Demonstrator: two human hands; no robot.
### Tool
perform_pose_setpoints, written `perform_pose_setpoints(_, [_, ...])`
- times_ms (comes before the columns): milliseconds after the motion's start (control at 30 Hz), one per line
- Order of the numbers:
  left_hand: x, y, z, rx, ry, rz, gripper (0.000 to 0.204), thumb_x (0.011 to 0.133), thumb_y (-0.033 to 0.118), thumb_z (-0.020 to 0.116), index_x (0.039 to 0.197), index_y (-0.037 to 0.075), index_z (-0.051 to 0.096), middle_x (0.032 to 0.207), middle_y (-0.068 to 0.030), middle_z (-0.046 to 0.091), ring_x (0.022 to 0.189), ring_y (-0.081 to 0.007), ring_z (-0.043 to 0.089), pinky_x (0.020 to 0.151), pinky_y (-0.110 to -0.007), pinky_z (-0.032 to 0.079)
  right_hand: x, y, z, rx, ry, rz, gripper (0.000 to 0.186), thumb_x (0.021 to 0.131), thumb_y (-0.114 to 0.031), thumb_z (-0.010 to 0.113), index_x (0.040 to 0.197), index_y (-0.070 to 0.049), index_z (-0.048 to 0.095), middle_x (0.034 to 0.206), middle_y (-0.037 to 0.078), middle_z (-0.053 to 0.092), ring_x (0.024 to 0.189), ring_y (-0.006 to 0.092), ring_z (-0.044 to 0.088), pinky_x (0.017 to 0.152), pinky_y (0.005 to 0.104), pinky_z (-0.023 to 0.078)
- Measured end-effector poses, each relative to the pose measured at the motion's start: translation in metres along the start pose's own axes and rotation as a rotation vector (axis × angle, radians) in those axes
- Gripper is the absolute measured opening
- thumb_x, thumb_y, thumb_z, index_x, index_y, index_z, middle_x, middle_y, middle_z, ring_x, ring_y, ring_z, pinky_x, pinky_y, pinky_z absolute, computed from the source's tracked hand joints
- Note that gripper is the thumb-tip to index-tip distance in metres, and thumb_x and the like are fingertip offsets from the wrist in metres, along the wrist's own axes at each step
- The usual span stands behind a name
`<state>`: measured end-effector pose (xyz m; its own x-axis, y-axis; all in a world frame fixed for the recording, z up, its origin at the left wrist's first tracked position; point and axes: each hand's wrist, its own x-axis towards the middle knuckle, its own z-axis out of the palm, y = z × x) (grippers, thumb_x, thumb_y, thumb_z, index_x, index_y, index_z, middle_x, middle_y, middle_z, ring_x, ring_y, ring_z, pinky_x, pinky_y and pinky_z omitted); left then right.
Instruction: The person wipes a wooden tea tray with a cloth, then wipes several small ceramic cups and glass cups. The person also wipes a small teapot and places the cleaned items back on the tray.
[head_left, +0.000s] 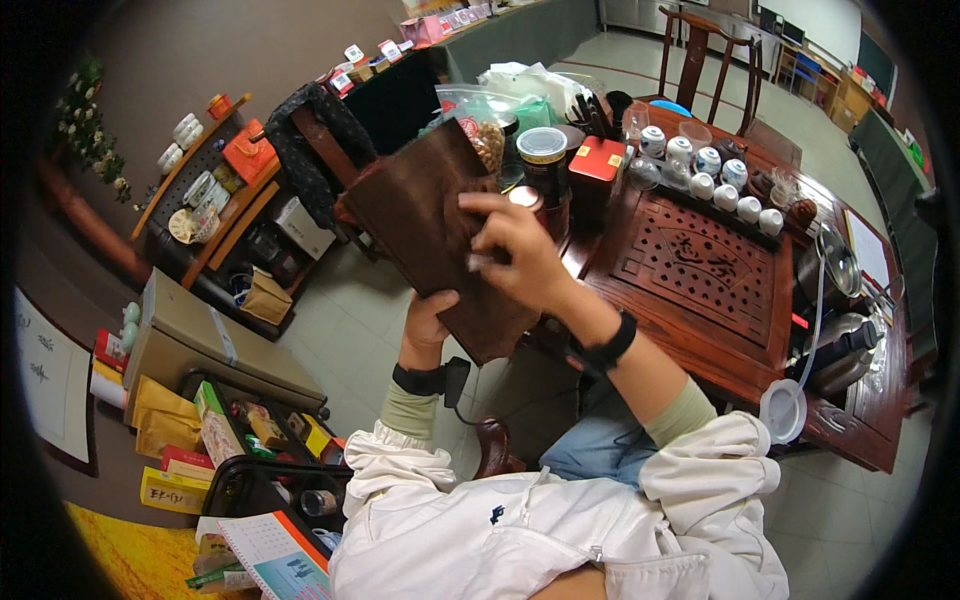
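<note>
A dark brown, flat rectangular board (400,215) is held up tilted in front of me, above the floor beside the table. My left hand (430,318) grips its lower left edge, with the thumb over the front face. Over the board's face is my right hand (515,245), its index finger stretched out and its other fingers partly bent and slightly blurred. Nothing clear shows between those fingers, and whether they touch the board I cannot tell. Just beyond the board stand a bag of round brown pieces (488,145) and a dark jar with a blue-rimmed lid (542,160).
To the right, the wooden tea table (850,425) bears a slotted tea tray (690,260), several small cups (726,197), a red tin (598,160) and a kettle (840,355). A black cart (250,470) with packages stands at my left. A chair (700,60) is beyond the table.
</note>
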<state>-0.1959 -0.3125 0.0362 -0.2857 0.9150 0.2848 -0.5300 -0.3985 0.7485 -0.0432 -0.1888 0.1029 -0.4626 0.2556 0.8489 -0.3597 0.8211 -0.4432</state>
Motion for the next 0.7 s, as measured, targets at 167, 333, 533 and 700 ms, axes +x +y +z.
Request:
perform_pose_setpoints(167, [0.002,0.016,-0.017,0.016,0.157,0.093,0.059,0.073,0.010,0.064,0.129,0.001,0.048,0.121,-0.0147,0.056,0.109,-0.0309,0.057,0.093,-0.044,0.049,-0.087,-0.011,0.012,-0.052,-0.373,0.261,0.032,0.061,0.001,0.075,0.079,-0.006,0.050,0.123,0.008,0.056,0.109,0.0358,0.047,0.090,0.0430,0.043])
perform_pose_setpoints(333, [-0.011,0.018,-0.031,0.113,0.185,0.067,0.065,0.071,0.006,0.065,0.133,0.000,0.043,0.122,-0.0161,0.056,0.109,-0.0309,0.058,0.093,-0.043,0.050,-0.087,-0.008,-0.007,-0.098,-0.220,0.340,0.023,0.067,-0.006,0.070,0.077,-0.006,0.050,0.110,0.007,0.062,0.101,0.0321,0.053,0.082,0.0395,0.046])
perform_pose_setpoints(533, [-0.018,0.006,-0.049,0.046,0.000,-0.069,0.069,0.065,-0.001,0.064,0.132,-0.001,0.047,0.125,-0.0151,0.057,0.111,-0.0326,0.058,0.096,-0.044,0.048,0.017,-0.009,-0.035,0.049,0.103,-0.023,0.048,0.070,0.004,0.064,0.115,-0.008,0.060,0.122,0.011,0.058,0.115,0.0297,0.053,0.098,0.0374,0.041])
perform_pose_setpoints(700, [-0.011,0.000,-0.043,-0.031,-0.109,-0.025,0.070,0.061,0.003,0.063,0.129,-0.002,0.049,0.125,-0.0162,0.057,0.110,-0.0359,0.057,0.096,-0.046,0.046,0.037,0.001,-0.027,0.114,0.033,-0.014,0.052,0.076,0.009,0.058,0.124,-0.011,0.060,0.131,0.013,0.054,0.122,0.0301,0.051,0.105,0.0364,0.038])
